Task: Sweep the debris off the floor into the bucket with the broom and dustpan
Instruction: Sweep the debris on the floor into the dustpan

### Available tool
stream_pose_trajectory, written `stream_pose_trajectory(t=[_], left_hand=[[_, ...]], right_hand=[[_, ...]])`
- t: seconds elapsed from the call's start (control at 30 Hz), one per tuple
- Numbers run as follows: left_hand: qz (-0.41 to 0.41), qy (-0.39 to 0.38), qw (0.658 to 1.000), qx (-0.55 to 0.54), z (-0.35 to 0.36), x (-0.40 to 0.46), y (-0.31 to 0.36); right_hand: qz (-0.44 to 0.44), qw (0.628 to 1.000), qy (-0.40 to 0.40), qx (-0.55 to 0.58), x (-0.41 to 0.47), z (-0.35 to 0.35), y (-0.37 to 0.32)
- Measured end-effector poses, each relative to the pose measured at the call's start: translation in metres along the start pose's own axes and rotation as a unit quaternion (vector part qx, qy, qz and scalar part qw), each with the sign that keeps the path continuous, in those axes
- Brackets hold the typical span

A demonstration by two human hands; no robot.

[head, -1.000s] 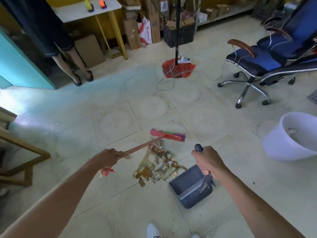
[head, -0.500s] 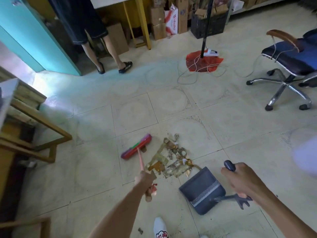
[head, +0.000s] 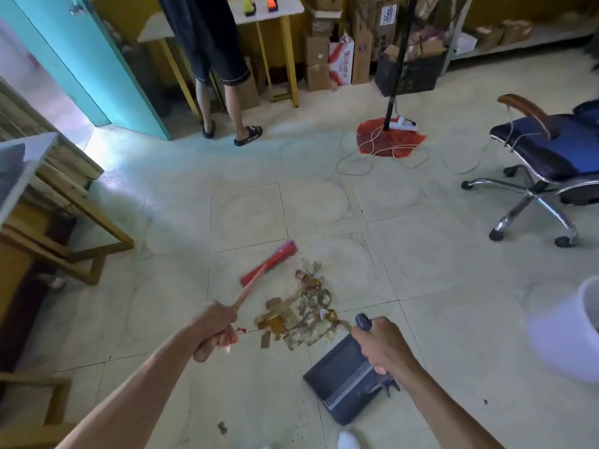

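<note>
Since half a second ago the broom head (head: 270,262) has swung up and to the right, nearer the far edge of the debris (head: 299,314), while the dustpan (head: 343,380) has kept its place at the pile's near right.

Head view: the left hand (head: 216,330) is wrapped tight round the thin pinkish broom handle, its red bristle block slanted on the pale glossy floor tiles (head: 421,270). Debris is a ragged heap of brown and tan crumpled scraps, just left of the dustpan's mouth. The right hand (head: 382,346) is clenched on the dustpan's dark upright grip; the pan is flat, dark grey plastic with a pale ribbed comb strip. A rounded white bucket (head: 570,332), blurred, sits well apart at the right edge.
</note>
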State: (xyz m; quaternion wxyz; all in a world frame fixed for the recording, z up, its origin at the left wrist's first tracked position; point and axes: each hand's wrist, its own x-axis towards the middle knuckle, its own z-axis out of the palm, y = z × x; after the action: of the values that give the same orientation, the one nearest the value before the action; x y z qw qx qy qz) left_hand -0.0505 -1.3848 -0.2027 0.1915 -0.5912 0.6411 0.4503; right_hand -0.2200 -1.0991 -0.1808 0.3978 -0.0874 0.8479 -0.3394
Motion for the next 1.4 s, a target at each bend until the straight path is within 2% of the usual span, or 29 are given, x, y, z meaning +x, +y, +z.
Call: stream_pose_trajectory(t=[0.17,0.27,0.43,0.6,0.77,0.87,1.0,1.1,1.23,1.4], left_hand=[[0.072,0.034,0.995,0.062,0.044,0.022,0.036],[0.079,0.032,0.990,0.115,0.066,0.038,0.046],[0.089,-0.016,0.970,0.228,0.098,0.029,0.017],[0.077,-0.063,0.956,0.278,0.096,-0.025,-0.017],[0.061,-0.151,0.935,0.314,0.084,-0.075,-0.042],[0.041,-0.187,0.942,0.276,0.078,-0.093,-0.069],[0.001,-0.212,0.966,0.149,0.044,-0.105,-0.099],[0.007,-0.193,0.973,0.125,0.007,-0.110,-0.114],[-0.031,-0.175,0.984,-0.009,-0.028,-0.125,-0.131],[-0.063,-0.096,0.988,-0.099,-0.022,-0.144,-0.146]], right_hand=[[-0.048,0.997,0.020,-0.056,0.019,-0.006,0.011],[-0.055,0.996,0.040,-0.066,0.031,-0.015,0.023],[-0.056,0.995,0.039,-0.079,0.043,-0.015,0.019],[-0.024,0.999,0.023,-0.044,0.039,0.002,-0.012],[-0.018,0.999,0.027,-0.036,0.031,0.009,-0.018],[-0.023,0.998,0.026,-0.042,0.027,0.011,-0.011],[-0.035,0.998,0.010,-0.052,0.024,0.012,-0.004],[-0.027,0.999,-0.007,-0.033,0.023,0.013,0.000],[-0.048,0.997,-0.042,-0.046,0.020,0.008,0.003],[-0.085,0.985,-0.092,-0.115,0.023,0.004,-0.003]])
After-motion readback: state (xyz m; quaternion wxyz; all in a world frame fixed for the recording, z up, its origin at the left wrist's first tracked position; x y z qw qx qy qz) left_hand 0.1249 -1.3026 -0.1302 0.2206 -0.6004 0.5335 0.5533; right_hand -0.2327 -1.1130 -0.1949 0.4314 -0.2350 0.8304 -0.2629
